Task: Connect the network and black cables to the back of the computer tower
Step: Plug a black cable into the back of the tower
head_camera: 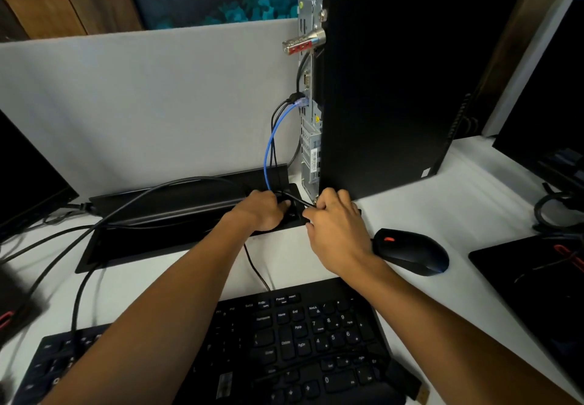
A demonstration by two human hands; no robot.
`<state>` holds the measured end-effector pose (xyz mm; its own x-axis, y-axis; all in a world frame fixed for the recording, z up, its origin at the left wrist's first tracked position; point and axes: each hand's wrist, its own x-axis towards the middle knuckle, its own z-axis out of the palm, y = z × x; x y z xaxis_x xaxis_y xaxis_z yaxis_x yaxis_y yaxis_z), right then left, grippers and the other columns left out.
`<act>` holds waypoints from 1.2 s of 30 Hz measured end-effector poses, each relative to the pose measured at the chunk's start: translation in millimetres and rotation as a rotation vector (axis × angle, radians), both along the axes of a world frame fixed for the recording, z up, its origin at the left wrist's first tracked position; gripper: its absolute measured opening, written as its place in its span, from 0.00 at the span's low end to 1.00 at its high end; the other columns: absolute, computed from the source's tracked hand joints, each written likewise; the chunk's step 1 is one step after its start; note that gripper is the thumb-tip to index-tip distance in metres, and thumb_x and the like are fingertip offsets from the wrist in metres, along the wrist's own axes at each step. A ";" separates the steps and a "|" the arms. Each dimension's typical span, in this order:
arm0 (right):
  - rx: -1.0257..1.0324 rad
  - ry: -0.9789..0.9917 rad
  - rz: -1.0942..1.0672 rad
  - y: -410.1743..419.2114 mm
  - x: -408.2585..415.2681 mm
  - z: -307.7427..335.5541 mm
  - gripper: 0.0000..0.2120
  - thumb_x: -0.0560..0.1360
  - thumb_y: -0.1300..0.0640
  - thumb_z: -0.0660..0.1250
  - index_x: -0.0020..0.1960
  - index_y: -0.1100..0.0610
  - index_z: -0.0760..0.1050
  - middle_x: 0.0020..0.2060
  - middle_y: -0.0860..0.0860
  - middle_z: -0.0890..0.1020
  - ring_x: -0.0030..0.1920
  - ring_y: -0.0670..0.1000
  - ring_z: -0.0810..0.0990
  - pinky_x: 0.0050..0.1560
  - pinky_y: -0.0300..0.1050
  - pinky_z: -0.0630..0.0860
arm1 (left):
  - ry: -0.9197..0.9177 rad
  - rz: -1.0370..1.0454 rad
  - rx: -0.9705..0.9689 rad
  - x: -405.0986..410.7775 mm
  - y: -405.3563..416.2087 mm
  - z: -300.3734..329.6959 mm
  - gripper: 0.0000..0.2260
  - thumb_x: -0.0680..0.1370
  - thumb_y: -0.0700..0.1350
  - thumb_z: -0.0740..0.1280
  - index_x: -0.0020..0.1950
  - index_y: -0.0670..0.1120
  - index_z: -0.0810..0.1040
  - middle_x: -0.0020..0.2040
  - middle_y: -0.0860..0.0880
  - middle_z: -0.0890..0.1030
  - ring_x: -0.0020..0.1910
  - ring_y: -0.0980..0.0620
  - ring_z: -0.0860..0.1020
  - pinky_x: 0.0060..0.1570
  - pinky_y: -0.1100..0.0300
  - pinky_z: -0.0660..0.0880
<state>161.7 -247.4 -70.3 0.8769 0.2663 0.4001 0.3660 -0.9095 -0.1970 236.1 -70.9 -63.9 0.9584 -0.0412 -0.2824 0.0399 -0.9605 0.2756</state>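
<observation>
While the computer tower is standing upright on the white desk with its metal back panel turned toward the grey partition, we are seeing from the head view both hands working low at its rear corner. The left hand is curling its fingers around a black cable above the open black cable tray, and the right hand is pinching that same cable just beside the tower's bottom edge, its fingertips bent together on it. Above the fingers, the blue network cable is already sitting plugged into the back panel, looping down to the tray right next to the left knuckles. A black mouse is lying just beside the right wrist, and a black keyboard is lying under both forearms.
</observation>
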 end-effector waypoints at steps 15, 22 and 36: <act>-0.114 0.185 -0.217 -20.5 4.8 15.2 0.17 0.79 0.60 0.65 0.67 0.52 0.73 0.58 0.54 0.79 0.61 0.59 0.76 0.55 0.54 0.72 | -0.408 0.024 -0.174 -23.0 26.1 0.6 0.11 0.80 0.44 0.64 0.57 0.55 0.82 0.37 0.49 0.79 0.40 0.43 0.79 0.48 0.50 0.80; -0.016 0.099 -0.088 -15.9 -4.0 19.8 0.09 0.83 0.57 0.64 0.62 0.54 0.76 0.58 0.53 0.73 0.50 0.57 0.77 0.39 0.47 0.69 | -0.459 0.015 -0.439 -30.5 28.3 -0.9 0.18 0.81 0.36 0.63 0.68 0.50 0.80 0.37 0.45 0.77 0.30 0.55 0.70 0.35 0.76 0.67; 0.172 -0.053 -0.007 -4.9 0.0 22.5 0.08 0.82 0.56 0.66 0.46 0.59 0.74 0.48 0.50 0.70 0.38 0.55 0.71 0.34 0.44 0.64 | -0.611 -0.219 -0.149 -32.5 33.9 -2.0 0.19 0.82 0.40 0.61 0.70 0.58 0.76 0.51 0.49 0.80 0.49 0.45 0.78 0.48 0.49 0.78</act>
<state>161.7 -252.3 -47.8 0.8549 0.1839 0.4851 0.3741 -0.8664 -0.3309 203.6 -37.0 -65.9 0.9093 -0.2499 0.3328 -0.3575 -0.8785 0.3171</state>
